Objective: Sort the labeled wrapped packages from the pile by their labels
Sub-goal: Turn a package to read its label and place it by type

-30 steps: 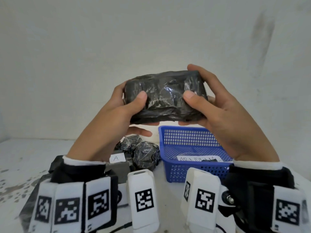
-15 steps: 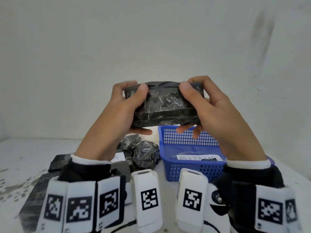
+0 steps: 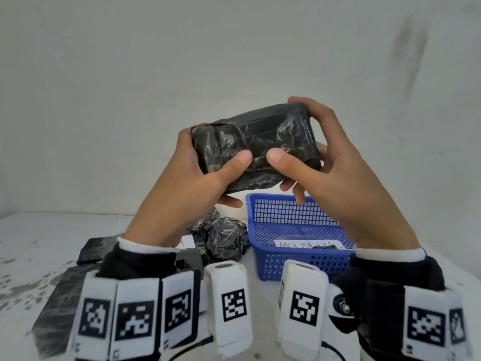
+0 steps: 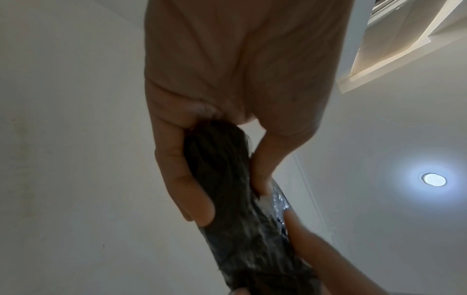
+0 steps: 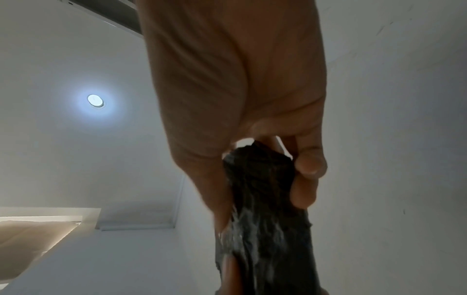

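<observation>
A black wrapped package (image 3: 256, 147) hangs in the air above the table, tilted with its right end higher. My left hand (image 3: 200, 175) grips its left end, thumb on the near face, and my right hand (image 3: 320, 162) grips its right end the same way. No label shows on the face toward me. In the left wrist view the package (image 4: 240, 209) runs away from the palm; in the right wrist view the same package (image 5: 262, 209) sits between thumb and fingers. On the table behind lie more black packages (image 3: 223, 238), one with a white label (image 3: 187, 241).
A blue mesh basket (image 3: 296, 259) with a handwritten paper label (image 3: 307, 244) stands on the white table at the right. Flat black packages (image 3: 59, 303) lie at the left near my wrist. A white wall rises close behind.
Both hands have turned the package: it went from its broad face to its edge, and now tilts with the right end raised. My thumbs have come closer together on the near face.
</observation>
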